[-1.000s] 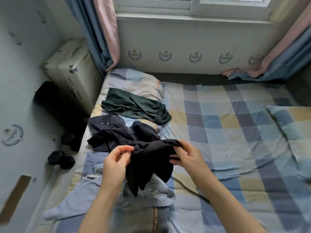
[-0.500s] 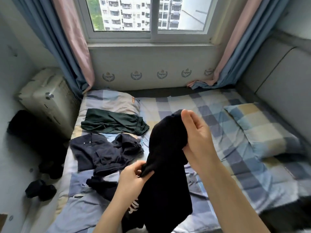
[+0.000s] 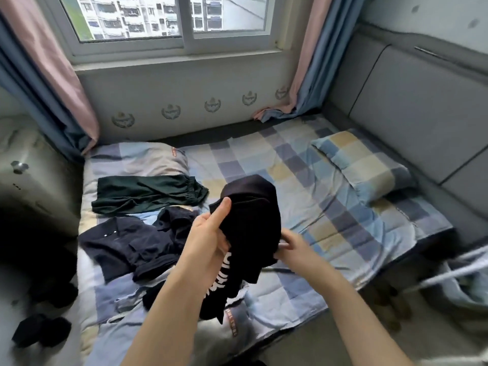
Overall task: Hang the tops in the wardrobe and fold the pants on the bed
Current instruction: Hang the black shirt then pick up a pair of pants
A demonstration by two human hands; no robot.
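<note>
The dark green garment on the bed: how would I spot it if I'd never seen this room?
Start at the window and drop to the checked pillow below its left half. The dark green garment lies flat just in front of it. Unlike the crumpled navy shirt nearer the person, it is neatly folded with a gathered waistband.

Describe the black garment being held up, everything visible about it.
The black garment is soft, matte fabric, bunched and draped, held up above the bed. White block lettering runs down its lower part, too crumpled to read. The left hand grips its left side, thumb pressed on the cloth; the right hand holds its right edge lower down. Its bottom end hangs over the light clothing at the bed's near edge.
</note>
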